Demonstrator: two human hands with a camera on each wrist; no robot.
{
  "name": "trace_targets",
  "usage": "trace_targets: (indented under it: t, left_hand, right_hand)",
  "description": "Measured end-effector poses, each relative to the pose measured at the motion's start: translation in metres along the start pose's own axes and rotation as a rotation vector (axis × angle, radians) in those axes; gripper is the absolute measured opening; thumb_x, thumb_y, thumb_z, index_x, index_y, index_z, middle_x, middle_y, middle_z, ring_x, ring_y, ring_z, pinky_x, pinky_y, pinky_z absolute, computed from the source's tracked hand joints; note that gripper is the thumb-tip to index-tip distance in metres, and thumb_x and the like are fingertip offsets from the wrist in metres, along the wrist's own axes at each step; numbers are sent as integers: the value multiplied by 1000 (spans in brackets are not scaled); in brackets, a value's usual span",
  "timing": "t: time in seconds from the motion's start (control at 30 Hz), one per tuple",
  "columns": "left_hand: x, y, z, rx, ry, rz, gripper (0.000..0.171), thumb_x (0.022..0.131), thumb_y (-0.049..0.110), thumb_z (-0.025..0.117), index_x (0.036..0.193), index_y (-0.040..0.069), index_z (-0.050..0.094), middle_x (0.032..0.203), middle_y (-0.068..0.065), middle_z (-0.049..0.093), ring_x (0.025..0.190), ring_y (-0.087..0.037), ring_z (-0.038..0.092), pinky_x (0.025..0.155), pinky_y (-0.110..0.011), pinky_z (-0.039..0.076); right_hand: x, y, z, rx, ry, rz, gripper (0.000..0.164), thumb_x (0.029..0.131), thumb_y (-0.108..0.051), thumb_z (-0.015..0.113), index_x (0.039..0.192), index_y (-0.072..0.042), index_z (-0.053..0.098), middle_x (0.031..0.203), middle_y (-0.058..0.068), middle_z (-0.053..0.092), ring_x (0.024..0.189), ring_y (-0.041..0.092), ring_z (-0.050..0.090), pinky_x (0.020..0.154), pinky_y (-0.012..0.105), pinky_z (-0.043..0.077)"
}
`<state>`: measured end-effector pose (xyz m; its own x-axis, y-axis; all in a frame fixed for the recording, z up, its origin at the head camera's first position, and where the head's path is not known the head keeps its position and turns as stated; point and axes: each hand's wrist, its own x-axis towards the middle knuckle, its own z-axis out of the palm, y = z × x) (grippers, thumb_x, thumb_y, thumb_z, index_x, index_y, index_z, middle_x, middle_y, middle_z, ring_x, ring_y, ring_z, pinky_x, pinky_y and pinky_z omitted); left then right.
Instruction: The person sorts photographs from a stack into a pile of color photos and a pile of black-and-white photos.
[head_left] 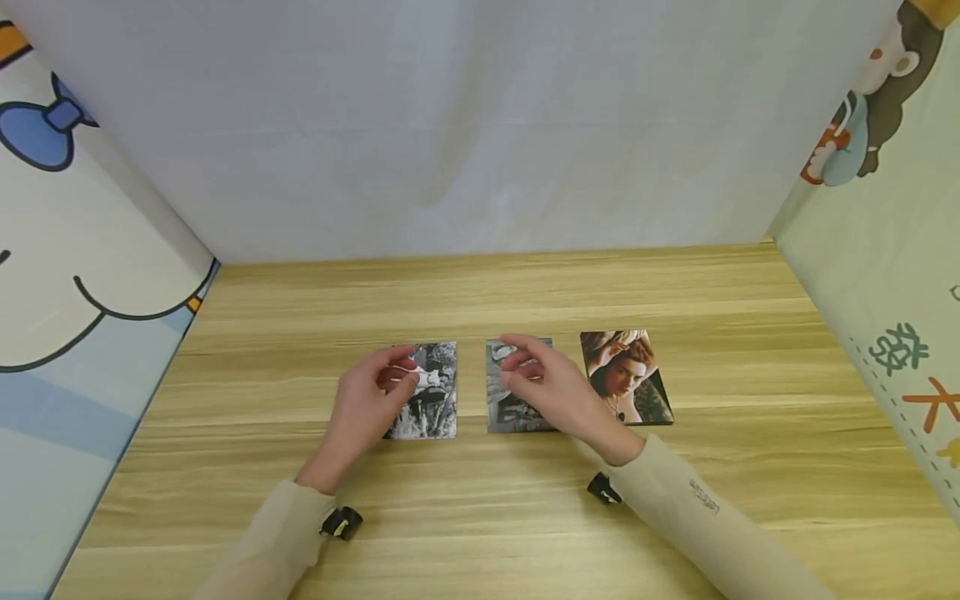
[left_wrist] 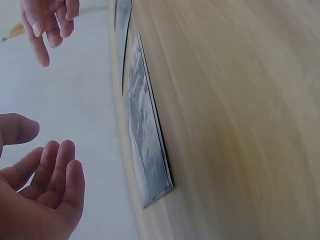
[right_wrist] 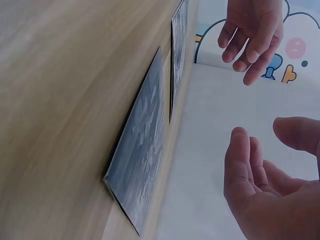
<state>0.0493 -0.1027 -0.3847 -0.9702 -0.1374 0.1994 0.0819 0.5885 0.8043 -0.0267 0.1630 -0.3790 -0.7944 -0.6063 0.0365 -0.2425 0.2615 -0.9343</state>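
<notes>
Three picture cards lie in a row on the wooden table. Over the left black-and-white photo card [head_left: 438, 400] hovers my left hand [head_left: 375, 392], its fingers loosely bent and holding nothing. The middle black-and-white photo card [head_left: 517, 415] is partly covered from above by my right hand [head_left: 551, 383], likewise with relaxed fingers and a gap to the thumb. Both wrist views show the hands raised off the cards. At the right lies a colour picture [head_left: 626, 379] of a person with raised arms; it looks thicker, like a small stack.
The wooden tabletop [head_left: 480, 517] runs back to a pale cloth wall [head_left: 480, 167]. Printed side panels stand left [head_left: 45, 250] and right [head_left: 885, 275]. A small black device sits at each wrist.
</notes>
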Motion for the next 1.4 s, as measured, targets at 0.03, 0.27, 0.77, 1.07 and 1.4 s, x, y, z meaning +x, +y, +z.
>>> trace_targets:
  t: [0.03,0.27,0.77,1.07,1.4]
  left_hand:
    - [-1,1,1,-12,-4,5,39,94,0,69,133,-5,65,113,-20,72,101,-31,71,86,-36,60]
    - [-3,10,10,-84,-14,43,39,92,-5,68,131,-8,64,117,-23,70,104,-33,71,89,-38,60]
    - [1,25,33,-57,-98,27,40,96,2,69,136,-2,63,129,-18,67,111,-29,70,92,-37,59]
    - [5,28,44,-9,-168,22,49,94,5,71,141,-1,58,136,-18,60,117,-37,66,95,-40,58]
    - [14,27,55,109,-213,-5,49,95,8,71,141,-1,59,126,-14,67,111,-28,67,92,-38,58]
  right_hand:
    - [-2,0,-1,-1,3,3,55,102,-17,63,154,-8,46,124,14,65,113,28,66,94,46,56]
    - [-11,2,-10,-14,44,12,53,101,-17,64,152,-11,51,124,15,65,114,28,66,94,45,57]
    - [-17,20,-32,-89,111,6,53,99,-5,65,150,-1,49,133,23,62,120,35,63,103,47,53]
    - [-20,31,-41,-188,105,11,56,99,-5,66,151,3,47,140,26,57,124,42,59,104,52,51]
    - [-18,38,-46,-317,52,100,58,101,-13,65,152,3,44,140,24,58,124,42,60,100,55,53]
